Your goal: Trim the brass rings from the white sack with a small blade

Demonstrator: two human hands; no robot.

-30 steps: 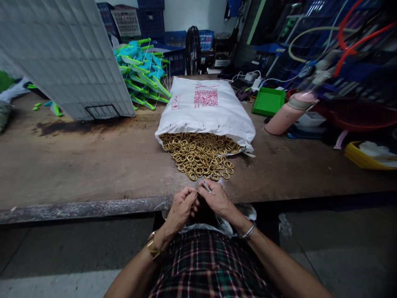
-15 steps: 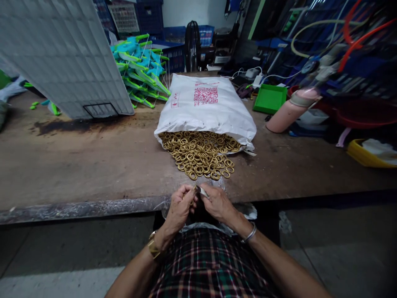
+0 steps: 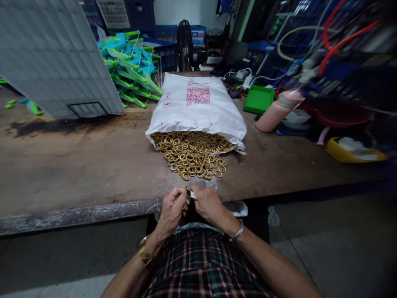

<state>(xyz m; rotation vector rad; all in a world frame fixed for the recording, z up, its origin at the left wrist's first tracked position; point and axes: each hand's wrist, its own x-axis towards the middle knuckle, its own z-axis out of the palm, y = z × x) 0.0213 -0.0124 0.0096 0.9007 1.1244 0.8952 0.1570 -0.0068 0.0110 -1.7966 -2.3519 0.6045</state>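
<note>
My left hand (image 3: 173,205) is closed, with its fingertips pinching a gold-coloured ring (image 3: 186,188). More rings seem tucked in its curled fingers, mostly hidden. My right hand (image 3: 208,205) is closed around a small blade-like tool (image 3: 192,194), pale with a dark end, which meets the ring at the left fingertips. The tool's exact kind is too small to make out. Just beyond both hands, a heap of gold-coloured rings (image 3: 194,159) spills onto the table from the mouth of a white woven sack (image 3: 198,114) with red print.
The wooden table (image 3: 77,169) ends in a worn front edge just left of my hands. A grey ribbed panel (image 3: 62,54) and stacked blue-green plastic parts (image 3: 132,68) stand left. To the right are a green tray (image 3: 259,99), a pink bottle (image 3: 277,111) and a yellow container (image 3: 353,155).
The whole view has swung a little to the right, so everything sits further left in the picture. Both hands stay together at the table edge, with the tool still against the ring.
</note>
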